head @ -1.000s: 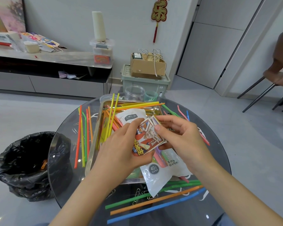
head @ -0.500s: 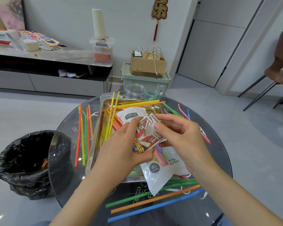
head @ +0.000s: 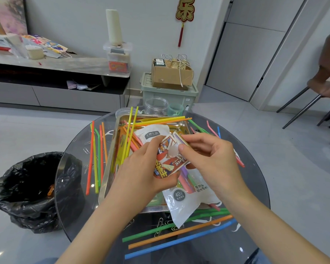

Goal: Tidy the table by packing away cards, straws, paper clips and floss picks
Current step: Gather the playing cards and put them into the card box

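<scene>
Left hand [head: 139,174] is wrapped around the card box [head: 167,162], thumb on its printed face, holding it tilted in the middle of the frame above the tray [head: 111,159]. Right hand [head: 210,159] pinches the cards [head: 178,139] sticking out of the box's upper end, thumb pressed on top, other fingers curled behind. From my remote seat I can't tell how far in they sit. Under both hands a white bag [head: 189,202] lies half in the tray, its corner hanging over the lower rim. Straws [head: 95,159] are scattered left of the tray, across it, and along the lower part of the glass table [head: 255,187]. Paper clips [head: 160,223] sit just below the tray, with a floss pick [head: 237,227] at lower right. Black-lined bin [head: 27,187] is at lower left.
</scene>
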Action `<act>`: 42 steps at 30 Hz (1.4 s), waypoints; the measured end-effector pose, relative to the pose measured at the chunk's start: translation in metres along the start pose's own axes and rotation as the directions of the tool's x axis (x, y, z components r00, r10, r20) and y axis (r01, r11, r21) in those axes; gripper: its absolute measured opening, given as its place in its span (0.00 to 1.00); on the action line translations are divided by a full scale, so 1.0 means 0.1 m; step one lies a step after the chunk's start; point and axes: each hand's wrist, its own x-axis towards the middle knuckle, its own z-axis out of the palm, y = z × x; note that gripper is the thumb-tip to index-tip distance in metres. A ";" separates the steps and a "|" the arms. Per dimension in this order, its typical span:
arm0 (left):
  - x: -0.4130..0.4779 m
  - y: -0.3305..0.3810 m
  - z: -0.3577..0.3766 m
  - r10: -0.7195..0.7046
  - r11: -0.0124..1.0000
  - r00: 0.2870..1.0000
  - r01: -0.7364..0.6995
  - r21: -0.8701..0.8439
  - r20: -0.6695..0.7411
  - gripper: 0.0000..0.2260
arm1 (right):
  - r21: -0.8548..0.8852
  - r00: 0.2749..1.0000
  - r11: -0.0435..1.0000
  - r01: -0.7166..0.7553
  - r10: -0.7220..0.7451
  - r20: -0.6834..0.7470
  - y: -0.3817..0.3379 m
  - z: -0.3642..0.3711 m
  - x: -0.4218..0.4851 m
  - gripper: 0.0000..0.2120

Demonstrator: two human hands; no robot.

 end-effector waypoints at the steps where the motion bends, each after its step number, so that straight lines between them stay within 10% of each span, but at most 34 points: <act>1: 0.00 0.00 0.00 0.003 1.000 1.000 -0.003 0.007 -0.004 0.36 | 0.004 1.000 1.000 -0.004 0.004 -0.007 0.00 0.01 0.00 0.07; 18: -0.02 0.05 0.00 -0.021 0.992 1.000 0.018 0.122 0.023 0.38 | -0.023 0.999 0.999 -0.045 0.045 0.013 0.03 0.04 0.01 0.04; 27: -0.01 -0.01 0.02 -0.003 1.000 0.999 0.004 0.017 -0.044 0.35 | -0.157 0.986 0.987 0.033 -0.005 0.170 0.11 0.14 -0.14 0.18; 37: 0.01 -0.02 0.09 -0.029 0.999 0.999 0.028 -0.026 -0.018 0.25 | -0.061 0.992 0.998 0.000 0.008 0.127 0.13 0.08 -0.13 0.10; 42: 0.07 0.02 0.11 0.008 0.985 0.998 0.002 -0.171 0.057 0.35 | -0.079 0.998 0.997 -0.010 0.015 0.063 0.14 -0.04 -0.01 0.09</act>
